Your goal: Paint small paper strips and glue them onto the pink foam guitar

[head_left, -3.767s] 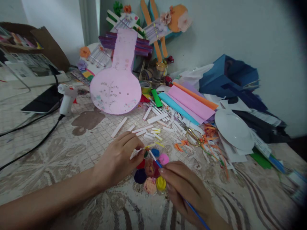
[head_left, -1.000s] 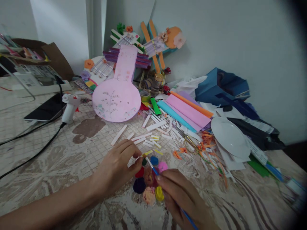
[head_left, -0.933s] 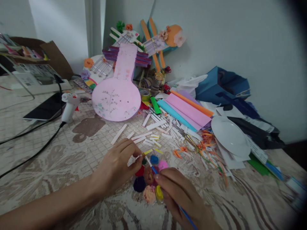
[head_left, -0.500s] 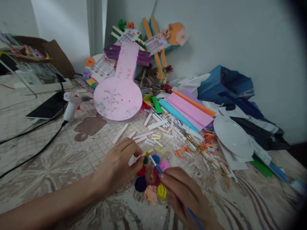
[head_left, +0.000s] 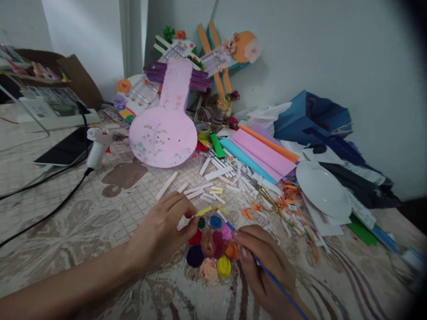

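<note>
In the head view, my right hand (head_left: pixel 267 262) is closed around a thin blue paintbrush (head_left: pixel 276 282). The brush's pale tip points up and left, close to a short yellow-ended strip (head_left: pixel 220 209) on the table. My left hand (head_left: pixel 170 226) has thumb and forefinger drawn together at one end of a narrow yellow strip (head_left: pixel 203 211); the exact contact is partly hidden. Between the hands lies a palette of small paint pots (head_left: pixel 224 266) in dark blue, red, green, blue, pink, orange, yellow and peach.
White paper strips (head_left: pixel 218 173) and gold-handled scissors (head_left: pixel 269 200) lie beyond the palette. A pink guitar-shaped piece (head_left: pixel 163 138) stands behind. At left are a corded glue gun (head_left: pixel 98 149) and a dark tablet (head_left: pixel 63 146); at right, a white plate (head_left: pixel 323 190) and coloured paper (head_left: pixel 263 153).
My right hand has shifted right with the paintbrush, its tip moving off the yellow strip at my left fingers and uncovering the orange paint. My left hand has hardly moved.
</note>
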Tool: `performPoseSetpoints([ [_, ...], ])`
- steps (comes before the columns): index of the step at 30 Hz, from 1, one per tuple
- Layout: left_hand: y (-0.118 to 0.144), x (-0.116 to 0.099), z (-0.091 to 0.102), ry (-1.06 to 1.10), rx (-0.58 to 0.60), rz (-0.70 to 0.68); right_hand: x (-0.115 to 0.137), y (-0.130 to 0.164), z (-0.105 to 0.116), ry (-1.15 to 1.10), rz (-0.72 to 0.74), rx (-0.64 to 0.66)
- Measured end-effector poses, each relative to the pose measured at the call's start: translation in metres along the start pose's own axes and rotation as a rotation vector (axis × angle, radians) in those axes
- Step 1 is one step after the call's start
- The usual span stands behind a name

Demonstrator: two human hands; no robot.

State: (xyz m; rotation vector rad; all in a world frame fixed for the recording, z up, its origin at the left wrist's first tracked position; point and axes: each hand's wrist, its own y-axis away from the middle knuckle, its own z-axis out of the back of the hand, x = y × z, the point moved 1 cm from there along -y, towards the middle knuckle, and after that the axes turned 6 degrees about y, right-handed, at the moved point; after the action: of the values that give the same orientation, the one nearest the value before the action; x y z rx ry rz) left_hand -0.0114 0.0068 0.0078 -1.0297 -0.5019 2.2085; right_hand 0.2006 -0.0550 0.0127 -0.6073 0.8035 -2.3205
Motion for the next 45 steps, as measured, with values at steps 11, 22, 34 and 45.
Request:
performPoseSetpoints([
  [11,0.001,0.0,0.0,0.006,-0.005,-0.003,-0.004,0.003,-0.002,-0.022,-0.03,0.027],
  [22,-0.001,0.0,-0.001,0.018,-0.012,-0.007,0.004,-0.001,-0.002,-0.028,0.029,0.068],
  [34,0.0,0.0,-0.001,0.029,-0.01,0.004,0.001,0.002,-0.002,-0.048,0.053,0.078],
  [45,0.0,0.0,0.0,0.023,-0.023,-0.002,0.001,0.002,-0.002,-0.064,0.062,0.098],
])
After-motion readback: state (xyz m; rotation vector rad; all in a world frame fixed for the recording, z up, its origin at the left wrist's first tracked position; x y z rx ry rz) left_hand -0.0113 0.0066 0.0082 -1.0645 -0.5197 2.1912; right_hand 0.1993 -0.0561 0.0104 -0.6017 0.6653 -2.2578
